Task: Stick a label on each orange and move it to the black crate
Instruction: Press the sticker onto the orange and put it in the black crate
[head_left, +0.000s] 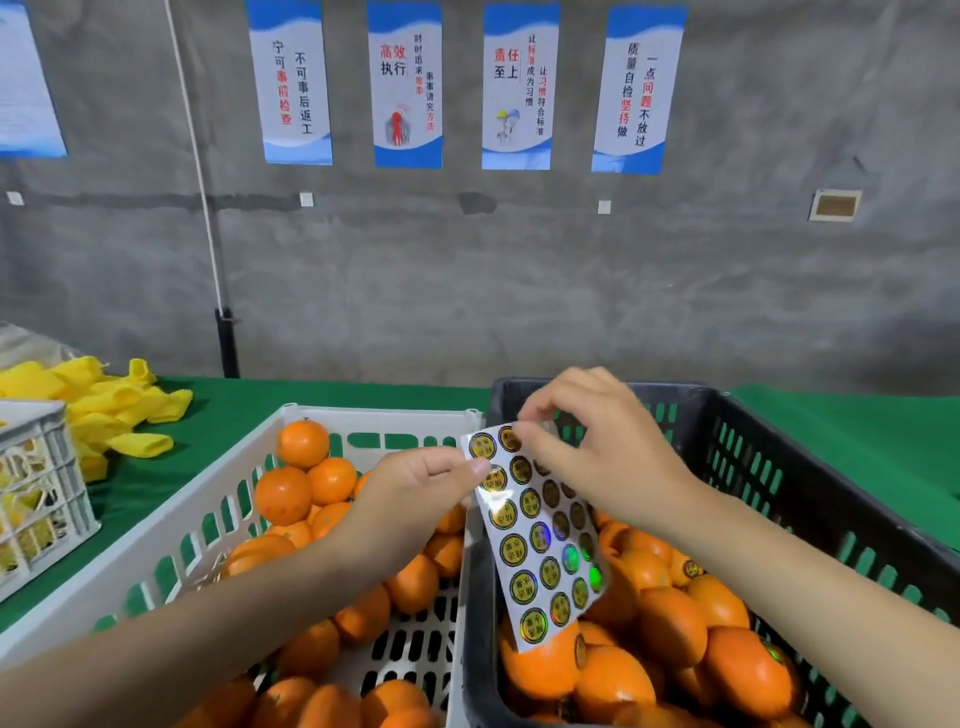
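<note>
Glossy label sheet (540, 540) is hanging over the left rim of the black crate (769, 431), your left hand (415, 493) pinching its upper edge while your right hand (597, 441) is pinching a top-row label (510, 439). It's looking thin and floppy, so you're wanting the sticker's rim, not its face

Glossy holographic sticker sheet (540, 535) — slotted plastic black crate (810, 467) and white crate (171, 540), green cloth tablecloth (249, 410).

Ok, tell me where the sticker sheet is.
Head view, centre: sticker sheet above the black crate at its left wall, left hand pinching its edge, right hand at top.
</note>
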